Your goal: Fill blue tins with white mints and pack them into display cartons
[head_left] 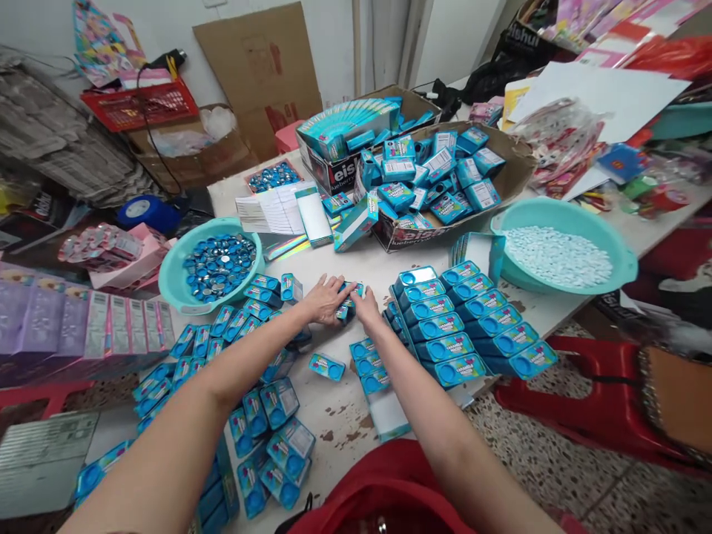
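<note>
My left hand (327, 300) lies over a small blue candy box (349, 298) at the middle of the table, its fingers bent across the top. From the other side my right hand (367, 305) grips the same box between thumb and fingers, which partly hide it. Just below the hands, a single blue box (326, 366) lies on the table. Many like it are heaped to the left, around my left forearm. To the right, rows of blue boxes (442, 326) with round windows lie side by side, and a shorter row (370, 363) is near my right forearm.
A turquoise basin (167, 278) of shiny blue round pieces stands left. Another basin (626, 259) holds pale small candies. Behind, a cardboard carton (409, 236) is piled with blue boxes. Purple packages (72, 319) line the left edge; a red stool (561, 408) is at right.
</note>
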Tool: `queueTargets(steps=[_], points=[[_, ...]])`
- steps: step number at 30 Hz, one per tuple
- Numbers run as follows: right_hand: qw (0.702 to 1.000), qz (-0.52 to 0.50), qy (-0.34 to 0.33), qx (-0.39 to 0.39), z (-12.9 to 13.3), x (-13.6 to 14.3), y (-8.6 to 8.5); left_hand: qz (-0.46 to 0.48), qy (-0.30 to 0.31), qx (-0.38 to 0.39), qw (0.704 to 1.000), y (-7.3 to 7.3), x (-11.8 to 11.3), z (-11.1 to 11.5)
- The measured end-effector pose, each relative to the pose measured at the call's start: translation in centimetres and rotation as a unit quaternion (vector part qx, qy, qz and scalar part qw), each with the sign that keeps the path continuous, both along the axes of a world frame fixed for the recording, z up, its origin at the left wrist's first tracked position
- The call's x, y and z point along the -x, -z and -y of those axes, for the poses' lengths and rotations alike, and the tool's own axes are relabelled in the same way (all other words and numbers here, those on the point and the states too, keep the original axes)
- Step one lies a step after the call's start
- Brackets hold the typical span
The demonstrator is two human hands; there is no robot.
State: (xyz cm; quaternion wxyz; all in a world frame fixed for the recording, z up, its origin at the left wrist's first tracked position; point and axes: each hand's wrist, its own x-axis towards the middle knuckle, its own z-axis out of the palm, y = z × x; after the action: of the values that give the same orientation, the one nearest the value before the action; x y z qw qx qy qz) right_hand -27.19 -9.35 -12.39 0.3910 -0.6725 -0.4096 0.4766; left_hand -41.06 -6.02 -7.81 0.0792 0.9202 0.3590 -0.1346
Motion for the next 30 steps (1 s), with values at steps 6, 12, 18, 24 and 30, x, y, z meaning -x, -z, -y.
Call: queueTargets(steps=[6, 12, 18, 24, 30], points=[[0.992, 0.035, -0.042, -0.113, 7.5, -2.2, -5.0, 0.052, 0.004, 0.025, 0.998, 0.1, 0.0, 0.7], [0.975, 0.088, -0.147, -0.144, 21.0, -7.0, -5.6, 0.066, -0.031, 0.071, 0.995, -0.3, -0.6, 0.1], [0.982, 0.16, -0.103, -0.02, 27.2, -11.8, 0.3, 0.012, -0.216, -0.004, 0.976, -1.0, -2.6, 1.5], [0.99, 0.119, -0.072, -0.005, 26.5, -11.7, 3.9, 0.108, -0.345, -0.07, 0.93, -8.3, -0.7, 6.5], [0.996, 0.062, -0.066, -0.022, 26.6, -12.3, 5.2, 0.257, -0.258, 0.152, 0.919, -12.5, -2.8, 18.6]])
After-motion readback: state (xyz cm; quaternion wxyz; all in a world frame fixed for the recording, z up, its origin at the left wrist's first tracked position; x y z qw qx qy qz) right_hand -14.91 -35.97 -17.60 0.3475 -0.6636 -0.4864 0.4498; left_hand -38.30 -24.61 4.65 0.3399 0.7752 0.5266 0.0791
